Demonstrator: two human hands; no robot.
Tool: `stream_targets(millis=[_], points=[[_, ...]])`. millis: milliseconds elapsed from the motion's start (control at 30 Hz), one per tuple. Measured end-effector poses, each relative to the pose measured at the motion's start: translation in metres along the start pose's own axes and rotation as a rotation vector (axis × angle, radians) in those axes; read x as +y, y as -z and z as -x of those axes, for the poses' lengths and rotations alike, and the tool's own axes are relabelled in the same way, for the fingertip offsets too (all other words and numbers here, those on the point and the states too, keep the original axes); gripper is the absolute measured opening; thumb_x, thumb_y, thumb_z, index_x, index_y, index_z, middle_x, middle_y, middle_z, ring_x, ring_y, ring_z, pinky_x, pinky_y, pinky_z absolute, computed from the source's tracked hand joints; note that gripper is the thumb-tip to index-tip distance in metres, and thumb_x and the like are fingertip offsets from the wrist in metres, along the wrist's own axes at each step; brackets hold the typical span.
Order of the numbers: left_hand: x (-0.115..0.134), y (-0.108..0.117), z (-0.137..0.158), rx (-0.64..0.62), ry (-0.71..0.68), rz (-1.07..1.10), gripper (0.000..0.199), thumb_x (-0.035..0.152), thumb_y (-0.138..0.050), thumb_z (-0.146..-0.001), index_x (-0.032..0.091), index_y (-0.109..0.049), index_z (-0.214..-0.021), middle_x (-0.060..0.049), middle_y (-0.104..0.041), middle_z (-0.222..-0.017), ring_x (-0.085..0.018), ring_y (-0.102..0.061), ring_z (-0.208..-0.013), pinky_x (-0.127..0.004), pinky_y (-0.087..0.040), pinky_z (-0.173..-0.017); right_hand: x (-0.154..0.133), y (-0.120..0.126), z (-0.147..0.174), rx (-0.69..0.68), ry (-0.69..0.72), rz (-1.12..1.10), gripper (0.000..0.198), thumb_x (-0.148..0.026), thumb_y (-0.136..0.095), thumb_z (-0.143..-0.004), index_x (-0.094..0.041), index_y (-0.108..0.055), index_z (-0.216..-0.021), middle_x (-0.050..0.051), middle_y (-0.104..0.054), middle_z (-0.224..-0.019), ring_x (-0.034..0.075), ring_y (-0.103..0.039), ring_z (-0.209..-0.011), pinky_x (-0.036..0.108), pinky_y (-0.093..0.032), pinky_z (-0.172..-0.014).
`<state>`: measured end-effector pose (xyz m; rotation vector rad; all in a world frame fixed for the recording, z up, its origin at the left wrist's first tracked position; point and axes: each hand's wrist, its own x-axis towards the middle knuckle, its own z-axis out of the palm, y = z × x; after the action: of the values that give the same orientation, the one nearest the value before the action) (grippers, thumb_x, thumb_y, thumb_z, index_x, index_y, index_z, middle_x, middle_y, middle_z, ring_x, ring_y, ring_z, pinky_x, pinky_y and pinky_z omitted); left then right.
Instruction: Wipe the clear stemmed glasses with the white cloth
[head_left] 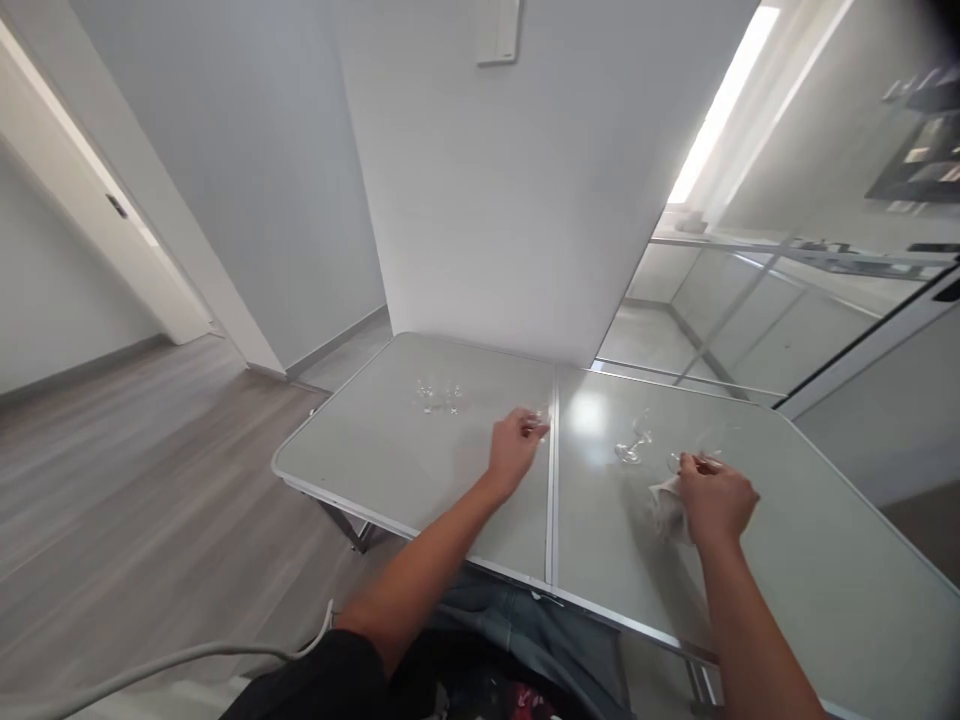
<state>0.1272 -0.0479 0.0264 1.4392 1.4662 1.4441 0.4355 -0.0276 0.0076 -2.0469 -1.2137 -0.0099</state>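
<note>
My left hand [516,440] is closed on a small clear glass [541,420] over the table's middle seam; the fingers hide part of it. Farther right, my right hand [716,495] is closed over a crumpled white cloth [669,508] that hangs below its fingers. Something clear, perhaps another glass, shows by the right fingertips, but its shape is too faint to make out. Between my hands, nearer the right one, a clear stemmed glass [631,452] rests on the table. Several small clear glasses [441,398] stand together on the left half.
The pale folding table [405,470] has a metal rim and a central seam [552,500]. Its far edge meets a white wall [495,220]. Glass panels [720,310] rise behind the right side. A pale hose or cable [210,652] runs at lower left above the wooden floor.
</note>
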Motion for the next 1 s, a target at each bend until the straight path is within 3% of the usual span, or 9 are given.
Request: stream_targets(millis=[100, 167, 233, 333, 433, 533, 700, 1000], points=[[-0.013, 0.082, 0.010, 0.159, 0.003, -0.079, 0.016, 0.030, -0.068, -0.087, 0.019, -0.070, -0.099, -0.006, -0.077, -0.098, -0.017, -0.073, -0.079, -0.029, -0.056, -0.076, -0.052, 0.002, 0.037, -0.090, 0.092, -0.112, 0.039, -0.043, -0.059, -0.083, -0.013, -0.083, -0.091, 0.018, -0.079, -0.085, 0.035, -0.074, -0.088, 0.039, -0.051, -0.079], [-0.026, 0.127, 0.009, 0.269, 0.040, -0.143, 0.017, 0.031, -0.068, -0.087, 0.019, -0.069, -0.100, -0.006, -0.077, -0.098, -0.017, -0.073, -0.081, -0.029, -0.056, -0.077, -0.102, -0.008, 0.070, -0.323, 0.210, -0.226, 0.038, -0.046, -0.059, -0.084, -0.016, -0.082, -0.082, 0.013, -0.078, -0.075, 0.030, -0.073, -0.077, 0.035, -0.050, -0.072], [-0.040, 0.160, 0.004, 0.334, 0.082, -0.215, 0.018, 0.031, -0.069, -0.086, 0.018, -0.068, -0.099, -0.006, -0.077, -0.096, -0.018, -0.073, -0.081, -0.029, -0.056, -0.075, -0.153, -0.027, 0.105, -0.522, 0.297, -0.354, 0.037, -0.046, -0.058, -0.085, -0.017, -0.081, -0.079, 0.009, -0.078, -0.074, 0.025, -0.073, -0.073, 0.030, -0.050, -0.069], [-0.057, 0.190, -0.004, 0.389, 0.106, -0.286, 0.015, 0.029, -0.068, -0.087, 0.018, -0.067, -0.098, -0.007, -0.077, -0.094, -0.020, -0.074, -0.084, -0.028, -0.055, -0.073, -0.220, -0.063, 0.150, -0.701, 0.380, -0.428, 0.028, -0.038, -0.060, -0.084, -0.019, -0.079, -0.074, 0.006, -0.077, -0.073, 0.021, -0.073, -0.075, 0.025, -0.049, -0.069], [-0.069, 0.204, -0.008, 0.395, 0.092, -0.344, 0.015, 0.029, -0.067, -0.087, 0.019, -0.067, -0.099, -0.007, -0.078, -0.095, -0.020, -0.074, -0.085, -0.028, -0.054, -0.074, -0.263, -0.094, 0.179, -0.787, 0.432, -0.396, 0.026, -0.033, -0.061, -0.086, -0.019, -0.077, -0.071, 0.005, -0.076, -0.069, 0.018, -0.072, -0.069, 0.023, -0.048, -0.065], [-0.077, 0.208, -0.012, 0.382, 0.081, -0.368, 0.016, 0.029, -0.067, -0.087, 0.019, -0.067, -0.099, -0.007, -0.077, -0.093, -0.021, -0.074, -0.084, -0.028, -0.052, -0.072, -0.285, -0.114, 0.192, -0.801, 0.482, -0.331, 0.026, -0.032, -0.061, -0.088, -0.019, -0.077, -0.071, 0.005, -0.076, -0.069, 0.017, -0.071, -0.068, 0.021, -0.047, -0.065], [-0.090, 0.207, -0.018, 0.373, 0.079, -0.371, 0.014, 0.028, -0.067, -0.087, 0.018, -0.067, -0.097, -0.007, -0.077, -0.092, -0.020, -0.073, -0.081, -0.027, -0.051, -0.072, -0.293, -0.131, 0.201, -0.786, 0.486, -0.280, 0.023, -0.032, -0.063, -0.088, -0.020, -0.078, -0.075, 0.005, -0.077, -0.074, 0.017, -0.072, -0.074, 0.021, -0.047, -0.069], [-0.097, 0.205, -0.022, 0.380, 0.099, -0.383, 0.013, 0.027, -0.067, -0.086, 0.019, -0.066, -0.097, -0.008, -0.078, -0.094, -0.021, -0.074, -0.086, -0.029, -0.053, -0.078, -0.295, -0.136, 0.206, -0.798, 0.484, -0.242, 0.018, -0.030, -0.065, -0.086, -0.020, -0.079, -0.080, 0.006, -0.078, -0.076, 0.019, -0.074, -0.080, 0.022, -0.048, -0.072]])
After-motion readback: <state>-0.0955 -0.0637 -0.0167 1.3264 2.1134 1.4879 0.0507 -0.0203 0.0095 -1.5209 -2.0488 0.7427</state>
